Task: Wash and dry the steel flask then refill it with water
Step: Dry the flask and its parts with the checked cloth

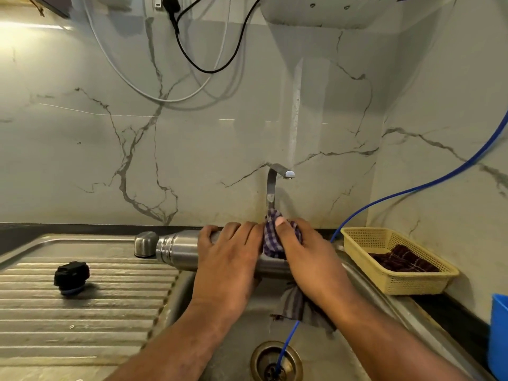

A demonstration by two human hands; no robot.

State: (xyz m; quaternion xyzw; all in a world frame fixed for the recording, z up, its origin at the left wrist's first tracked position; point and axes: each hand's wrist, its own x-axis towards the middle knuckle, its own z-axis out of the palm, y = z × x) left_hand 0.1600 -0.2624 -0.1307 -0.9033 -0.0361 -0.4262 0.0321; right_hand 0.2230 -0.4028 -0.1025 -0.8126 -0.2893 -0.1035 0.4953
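Note:
The steel flask (176,250) lies on its side above the sink, its open neck pointing left. My left hand (228,257) grips its body from above. My right hand (308,257) holds a purple checked cloth (270,237) wrapped against the flask's right end; the cloth's tail hangs down below my wrist. The flask's steel cup lid (145,243) stands upside down on the drainboard just left of the neck. Its black stopper (72,277) sits further left on the ribbed drainboard.
The tap (275,185) rises behind my hands, with no water running. A yellow basket (395,279) holding a dark cloth stands at the right. A blue tube (412,189) runs down into the sink drain (276,361). A blue container (499,336) is at the right edge.

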